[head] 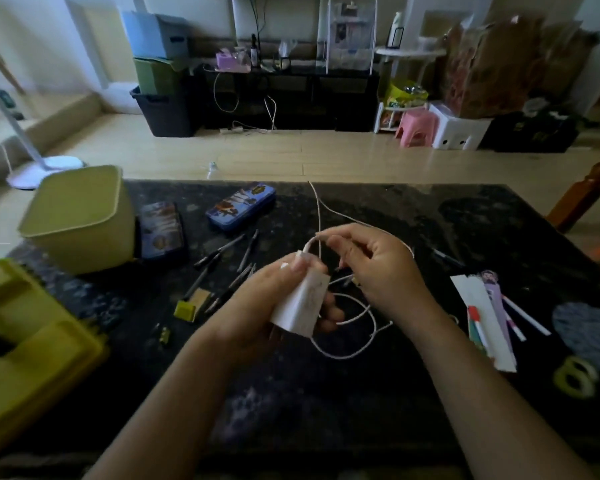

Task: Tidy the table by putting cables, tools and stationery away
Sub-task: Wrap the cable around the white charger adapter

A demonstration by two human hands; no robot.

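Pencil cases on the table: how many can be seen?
2. An open pencil case lies beside the green bin; a closed blue pencil case lies farther back, right of it. None seems hidden.

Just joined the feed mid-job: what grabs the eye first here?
Centre frame, the left hand holds a white charger while the right hand pinches its white cable, which loops loose over the dark table. Left of them, pens lie scattered near a blue pencil case, with a green bin at the far-left edge.
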